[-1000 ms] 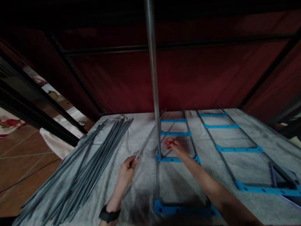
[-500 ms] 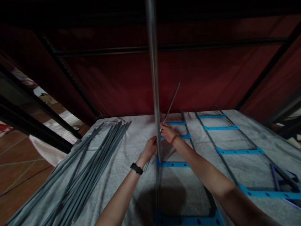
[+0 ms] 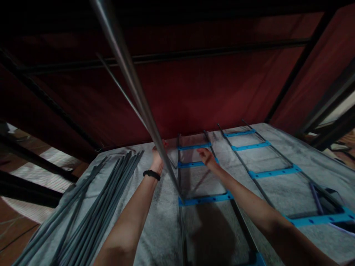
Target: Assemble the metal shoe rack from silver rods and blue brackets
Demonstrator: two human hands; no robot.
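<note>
While a thin grey rod (image 3: 118,85) is slanting up toward eleven o'clock, the left hand (image 3: 157,154) seems to be gripping its base; the right hand (image 3: 205,155), fingers curled, is touching a blue crossbar (image 3: 196,163); loose rods (image 3: 97,207) are waiting at eight o'clock, the frame looking part-built

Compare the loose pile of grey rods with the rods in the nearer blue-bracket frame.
The loose grey rods lie bunched and unjoined on the cloth's left; the frame rods run spaced apart, tied by blue crossbars. The pile holds many; the frame shows few. Both look like the same thin grey rod, lying flat.
</note>
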